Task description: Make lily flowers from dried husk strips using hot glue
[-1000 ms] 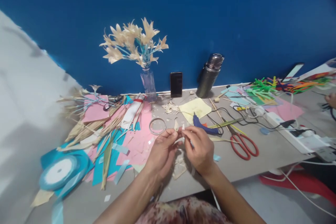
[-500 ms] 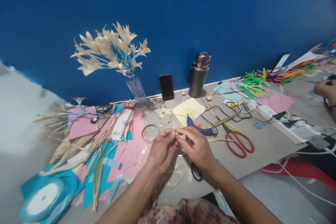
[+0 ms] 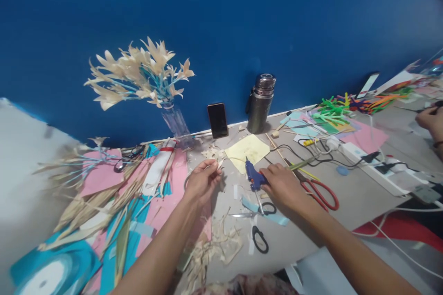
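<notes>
My right hand [image 3: 282, 185] is closed around the handle of a blue glue gun [image 3: 254, 175], whose nozzle points toward a yellow sheet of paper [image 3: 246, 150]. My left hand [image 3: 202, 179] pinches a small pale piece of husk [image 3: 220, 162] between thumb and fingertips; its exact shape is hard to make out. Between my forearms lie opened black-handled scissors [image 3: 259, 238] and a light-blue ribbon strip [image 3: 277, 218]. Below them, loose pale husk scraps [image 3: 212, 249] are heaped near the table's front edge.
Pale flowers [image 3: 138, 62] stand in a clear vase [image 3: 177, 124]. A phone [image 3: 218, 120] and a thermos [image 3: 261, 103] line the wall. Red-handled scissors [image 3: 323, 193], cables and a power strip [image 3: 370, 168] lie rightward. Another person's hand [image 3: 431, 120] is at far right.
My hands, together before, have moved apart. The right one has taken hold of the glue gun, while the left has shifted left and slightly forward with the small piece.
</notes>
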Action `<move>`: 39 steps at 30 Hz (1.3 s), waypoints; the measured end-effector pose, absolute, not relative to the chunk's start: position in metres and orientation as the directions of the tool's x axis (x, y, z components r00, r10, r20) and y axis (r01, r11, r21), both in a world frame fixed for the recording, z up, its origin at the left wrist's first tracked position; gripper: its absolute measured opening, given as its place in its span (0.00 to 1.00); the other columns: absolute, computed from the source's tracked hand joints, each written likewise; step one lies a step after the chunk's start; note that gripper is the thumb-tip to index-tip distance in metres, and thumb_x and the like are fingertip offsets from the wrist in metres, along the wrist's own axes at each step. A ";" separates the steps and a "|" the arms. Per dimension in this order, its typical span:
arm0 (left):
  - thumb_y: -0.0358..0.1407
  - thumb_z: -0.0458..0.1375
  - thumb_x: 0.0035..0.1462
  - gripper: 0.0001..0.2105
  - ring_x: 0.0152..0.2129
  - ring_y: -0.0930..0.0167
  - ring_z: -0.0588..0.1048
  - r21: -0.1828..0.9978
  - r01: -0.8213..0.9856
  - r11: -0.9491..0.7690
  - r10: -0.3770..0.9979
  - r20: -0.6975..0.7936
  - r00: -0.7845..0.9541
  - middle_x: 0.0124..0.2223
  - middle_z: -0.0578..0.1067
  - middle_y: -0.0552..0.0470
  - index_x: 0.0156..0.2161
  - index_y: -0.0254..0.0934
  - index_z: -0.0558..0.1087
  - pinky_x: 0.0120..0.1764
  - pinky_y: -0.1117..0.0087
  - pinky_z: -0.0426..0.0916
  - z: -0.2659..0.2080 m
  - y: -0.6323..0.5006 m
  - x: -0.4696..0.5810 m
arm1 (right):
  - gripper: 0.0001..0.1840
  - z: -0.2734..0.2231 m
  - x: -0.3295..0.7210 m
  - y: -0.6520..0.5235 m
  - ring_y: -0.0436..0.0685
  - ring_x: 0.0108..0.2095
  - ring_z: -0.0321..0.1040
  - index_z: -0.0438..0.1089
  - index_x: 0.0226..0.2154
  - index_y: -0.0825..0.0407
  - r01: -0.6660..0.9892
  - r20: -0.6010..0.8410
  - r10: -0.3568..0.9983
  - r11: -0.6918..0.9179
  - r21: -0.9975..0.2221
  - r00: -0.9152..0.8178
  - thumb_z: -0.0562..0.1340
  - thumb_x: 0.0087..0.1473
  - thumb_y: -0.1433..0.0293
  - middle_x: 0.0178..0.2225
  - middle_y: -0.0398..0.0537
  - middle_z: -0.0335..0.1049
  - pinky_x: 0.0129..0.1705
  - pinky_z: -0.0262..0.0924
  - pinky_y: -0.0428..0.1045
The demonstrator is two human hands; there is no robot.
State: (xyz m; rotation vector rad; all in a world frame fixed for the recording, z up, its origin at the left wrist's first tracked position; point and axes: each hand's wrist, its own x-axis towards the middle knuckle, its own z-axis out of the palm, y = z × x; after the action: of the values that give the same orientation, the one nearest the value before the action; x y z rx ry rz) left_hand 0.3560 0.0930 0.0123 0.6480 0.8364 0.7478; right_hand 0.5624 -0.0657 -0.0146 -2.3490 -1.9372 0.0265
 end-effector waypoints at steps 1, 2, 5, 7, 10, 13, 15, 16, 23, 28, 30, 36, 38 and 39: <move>0.22 0.67 0.51 0.09 0.19 0.76 0.74 0.753 -0.318 0.577 0.789 -0.413 0.454 0.23 0.73 0.55 0.32 0.33 0.71 0.21 0.79 0.68 0.012 0.095 0.359 | 0.16 -0.016 0.564 -0.065 0.68 0.45 0.64 0.72 0.49 0.51 0.980 0.055 0.981 -0.179 -0.092 0.184 0.66 0.57 0.68 0.41 0.56 0.72 0.44 0.56 0.57; 0.22 0.67 0.51 0.09 0.19 0.76 0.74 0.752 -0.313 0.579 0.787 -0.416 0.456 0.23 0.73 0.55 0.32 0.33 0.71 0.21 0.79 0.68 0.011 0.096 0.361 | 0.15 -0.017 0.566 -0.064 0.67 0.44 0.64 0.73 0.49 0.50 0.980 0.063 0.983 -0.167 -0.109 0.174 0.66 0.58 0.68 0.41 0.56 0.71 0.45 0.56 0.56; 0.22 0.67 0.51 0.09 0.23 0.73 0.78 0.752 -0.298 0.588 0.778 -0.427 0.460 0.26 0.75 0.52 0.33 0.33 0.71 0.26 0.76 0.74 0.009 0.098 0.368 | 0.13 -0.018 0.575 -0.064 0.64 0.45 0.64 0.73 0.49 0.49 0.968 0.083 0.987 -0.116 -0.224 0.138 0.62 0.61 0.67 0.42 0.53 0.71 0.48 0.56 0.55; 0.21 0.67 0.51 0.09 0.29 0.70 0.81 0.755 -0.292 0.587 0.777 -0.424 0.465 0.29 0.77 0.50 0.32 0.33 0.71 0.33 0.72 0.77 0.008 0.101 0.374 | 0.13 -0.018 0.580 -0.065 0.62 0.46 0.64 0.73 0.47 0.49 0.942 0.097 0.986 -0.100 -0.322 0.137 0.59 0.62 0.68 0.44 0.52 0.71 0.51 0.56 0.55; 0.22 0.67 0.51 0.10 0.32 0.68 0.82 0.773 -0.289 0.564 0.789 -0.403 0.463 0.31 0.78 0.49 0.31 0.33 0.71 0.40 0.68 0.78 0.008 0.108 0.387 | 0.14 -0.020 0.588 -0.065 0.62 0.47 0.65 0.73 0.46 0.51 0.897 0.114 0.984 -0.075 -0.435 0.137 0.57 0.60 0.72 0.47 0.53 0.71 0.53 0.57 0.55; 0.22 0.68 0.50 0.11 0.30 0.68 0.82 0.803 -0.269 0.532 0.808 -0.386 0.445 0.28 0.77 0.51 0.30 0.33 0.70 0.40 0.67 0.78 0.006 0.119 0.402 | 0.16 -0.021 0.592 -0.064 0.63 0.50 0.65 0.72 0.48 0.53 0.869 0.143 0.982 -0.037 -0.494 0.123 0.56 0.59 0.73 0.50 0.55 0.72 0.55 0.58 0.57; 0.21 0.68 0.49 0.11 0.28 0.69 0.82 0.826 -0.237 0.511 0.817 -0.381 0.432 0.25 0.76 0.52 0.29 0.33 0.69 0.38 0.68 0.78 0.003 0.125 0.411 | 0.18 -0.021 0.593 -0.064 0.63 0.52 0.65 0.71 0.50 0.53 0.860 0.158 0.980 -0.023 -0.509 0.120 0.56 0.58 0.72 0.52 0.56 0.71 0.56 0.58 0.57; 0.21 0.68 0.49 0.11 0.26 0.70 0.81 0.837 -0.214 0.503 0.820 -0.384 0.423 0.24 0.76 0.52 0.28 0.33 0.69 0.36 0.69 0.78 0.001 0.128 0.415 | 0.18 -0.020 0.593 -0.065 0.63 0.52 0.65 0.71 0.50 0.53 0.857 0.156 0.981 -0.022 -0.515 0.119 0.56 0.58 0.72 0.52 0.55 0.72 0.56 0.58 0.58; 0.18 0.68 0.45 0.13 0.18 0.70 0.78 0.882 -0.078 0.465 0.833 -0.406 0.376 0.21 0.74 0.51 0.26 0.32 0.68 0.28 0.70 0.75 -0.015 0.137 0.427 | 0.16 -0.027 0.603 -0.071 0.62 0.45 0.71 0.74 0.47 0.51 0.570 0.167 0.938 -0.039 -0.821 0.305 0.61 0.60 0.63 0.44 0.53 0.76 0.50 0.64 0.57; 0.21 0.69 0.44 0.12 0.19 0.69 0.78 0.899 -0.079 0.430 0.841 -0.367 0.398 0.22 0.75 0.48 0.25 0.31 0.70 0.23 0.74 0.70 -0.010 0.136 0.423 | 0.26 -0.036 0.618 -0.070 0.58 0.35 0.73 0.73 0.47 0.52 0.212 0.170 0.802 0.055 -0.976 0.572 0.54 0.65 0.50 0.37 0.51 0.77 0.36 0.68 0.51; 0.23 0.69 0.45 0.09 0.17 0.72 0.75 0.904 -0.093 0.416 0.836 -0.341 0.429 0.21 0.75 0.48 0.27 0.30 0.72 0.19 0.78 0.63 -0.004 0.133 0.419 | 0.29 -0.032 0.619 -0.071 0.56 0.29 0.71 0.75 0.45 0.53 0.101 0.142 0.755 0.101 -0.990 0.640 0.56 0.62 0.46 0.33 0.50 0.76 0.31 0.67 0.50; 0.28 0.71 0.44 0.08 0.15 0.79 0.67 0.887 -0.165 0.431 0.788 -0.281 0.547 0.19 0.71 0.55 0.28 0.31 0.75 0.18 0.81 0.56 0.012 0.113 0.409 | 0.26 -0.013 0.594 -0.086 0.61 0.41 0.75 0.78 0.43 0.53 0.185 0.081 0.919 0.008 -0.983 0.386 0.62 0.59 0.48 0.38 0.52 0.79 0.45 0.70 0.53; 0.29 0.71 0.43 0.09 0.15 0.80 0.65 0.874 -0.170 0.455 0.767 -0.287 0.574 0.19 0.70 0.55 0.29 0.31 0.75 0.18 0.81 0.55 0.014 0.107 0.409 | 0.25 -0.010 0.584 -0.089 0.61 0.43 0.75 0.78 0.45 0.52 0.182 0.092 0.945 0.036 -0.983 0.312 0.60 0.62 0.49 0.40 0.53 0.79 0.48 0.69 0.55; 0.29 0.71 0.43 0.09 0.14 0.80 0.65 0.868 -0.170 0.467 0.756 -0.292 0.586 0.19 0.70 0.55 0.29 0.32 0.75 0.18 0.81 0.55 0.015 0.105 0.409 | 0.25 -0.010 0.579 -0.090 0.62 0.43 0.75 0.78 0.45 0.51 0.185 0.095 0.949 0.039 -0.982 0.301 0.59 0.63 0.49 0.40 0.53 0.79 0.48 0.69 0.55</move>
State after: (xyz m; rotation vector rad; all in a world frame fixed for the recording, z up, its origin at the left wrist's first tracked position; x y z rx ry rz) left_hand 0.4093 0.1047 0.0146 0.9139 0.7465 0.6379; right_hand 0.5791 -0.0900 -0.0101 -1.4177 -1.1280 0.8364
